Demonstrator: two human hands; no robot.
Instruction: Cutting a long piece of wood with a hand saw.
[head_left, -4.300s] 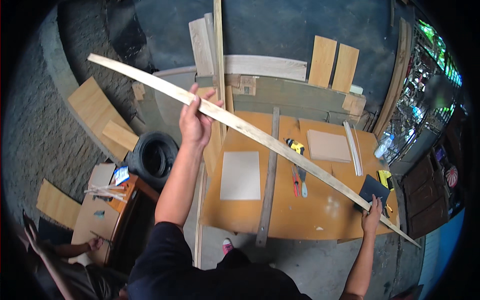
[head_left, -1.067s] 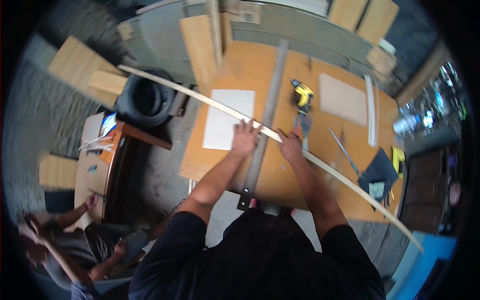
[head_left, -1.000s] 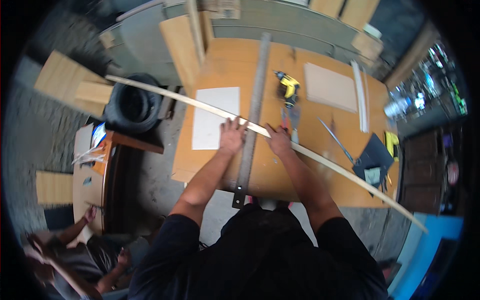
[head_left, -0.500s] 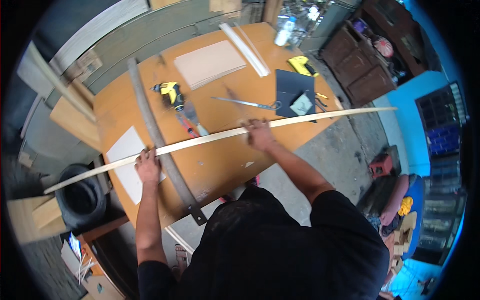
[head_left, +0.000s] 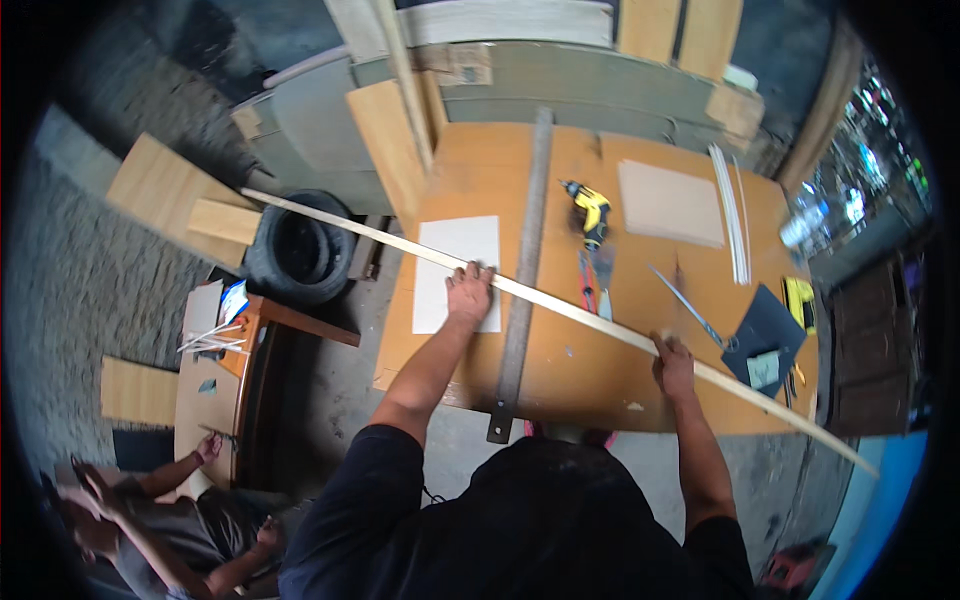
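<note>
A long, thin wooden strip (head_left: 560,306) lies across the orange-brown table, its two ends reaching past the edges. My left hand (head_left: 469,291) grips it over a white sheet (head_left: 457,232). Farther right, my right hand (head_left: 673,365) has its fingers closed around the same strip. Between the hands, a long grey bar (head_left: 530,250) runs beneath the strip from the far edge to the near edge. Beyond the strip are a yellow-and-black cordless drill (head_left: 591,212), a red-handled tool (head_left: 587,285) and a thin metal tool (head_left: 690,307).
Tan boards (head_left: 672,205) and white strips (head_left: 730,215) lie at the table's back right. A dark sheet (head_left: 762,335) and a yellow tool (head_left: 799,303) are near its right edge. Left of the table stand tyres (head_left: 300,248). Another person (head_left: 190,530) sits at lower left.
My view has turned left, bringing the tyres further in and the seated person into sight. Both hands stay on the wooden strip, which now slants down to the right in view.
</note>
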